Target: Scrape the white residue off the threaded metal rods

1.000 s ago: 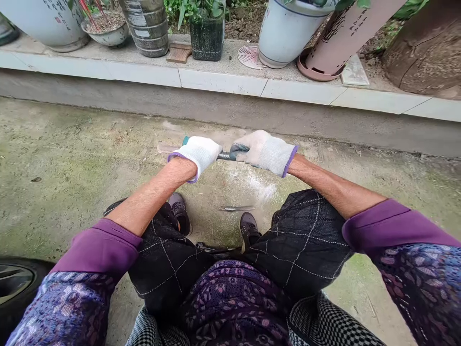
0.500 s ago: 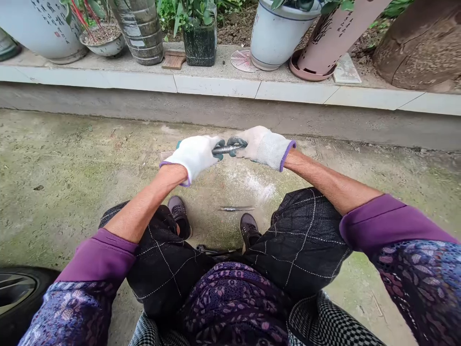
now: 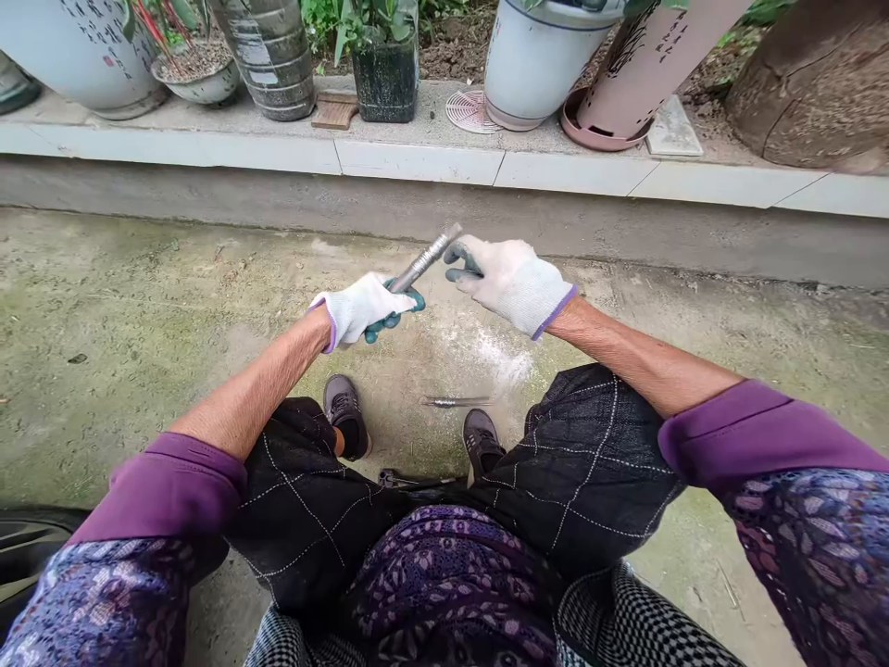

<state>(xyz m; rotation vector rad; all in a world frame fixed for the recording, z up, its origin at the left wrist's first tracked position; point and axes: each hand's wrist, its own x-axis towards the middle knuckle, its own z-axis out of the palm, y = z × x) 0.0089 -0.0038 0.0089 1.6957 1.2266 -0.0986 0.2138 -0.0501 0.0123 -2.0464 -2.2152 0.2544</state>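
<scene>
My left hand [image 3: 365, 308], in a white glove with green-coated fingers, is closed around the lower end of a grey metal rod [image 3: 425, 259]. The rod tilts up and to the right, and its middle has a shiny, ridged surface. Close to the rod's upper end, my right hand [image 3: 506, 280] wears a matching glove. Its thumb and fingers are bent but apart, with nothing visible between them. On the ground near my right shoe lies a similar thin metal rod [image 3: 455, 402].
White powder [image 3: 504, 357] is scattered on the concrete ground below my hands. A tiled ledge [image 3: 417, 164] runs across the front, bearing several plant pots, among them a white pot [image 3: 545, 69] and a pink one [image 3: 645, 69]. A dark tyre [image 3: 34, 542] sits at lower left.
My right hand has let go of the rod and moved slightly right. My left hand has shifted down and left, and the rod has swung from nearly level to pointing up-right.
</scene>
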